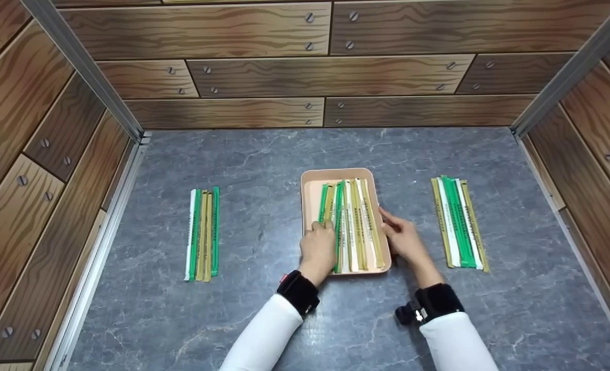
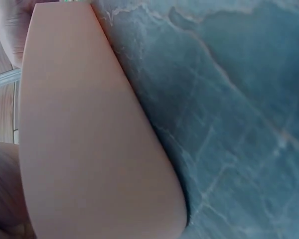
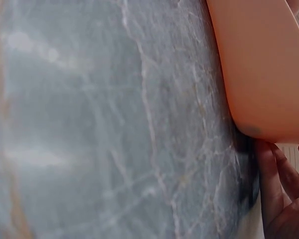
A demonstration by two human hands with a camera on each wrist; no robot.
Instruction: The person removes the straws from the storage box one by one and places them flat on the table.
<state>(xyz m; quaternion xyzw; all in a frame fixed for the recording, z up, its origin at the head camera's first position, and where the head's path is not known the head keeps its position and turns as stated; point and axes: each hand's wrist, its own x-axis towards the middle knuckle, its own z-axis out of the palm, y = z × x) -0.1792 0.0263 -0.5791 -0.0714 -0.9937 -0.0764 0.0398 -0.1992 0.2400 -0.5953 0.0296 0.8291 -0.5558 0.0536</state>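
Observation:
A shallow pink-beige tray (image 1: 312, 188) stands on the grey marbled surface, holding a row of slim, printed, wrapped straws (image 1: 353, 221) in green, gold and white. My left hand (image 1: 319, 250) reaches over the tray's left side with curled fingers, pinching at the leftmost green and gold straws; it hides their lower ends. At the right wall, my right hand (image 1: 405, 239) grips the tray's side. In the right wrist view its fingers (image 3: 271, 186) press close to the tray's corner. The left wrist view is mostly filled by the tray's outer wall (image 2: 94, 124).
To the left lies a separate row of wrapped straws (image 1: 201, 234) in white, green and gold. Another row (image 1: 459, 224) lies to the right, beyond my right hand. Wood-patterned panels (image 1: 263, 77) enclose the back and both sides.

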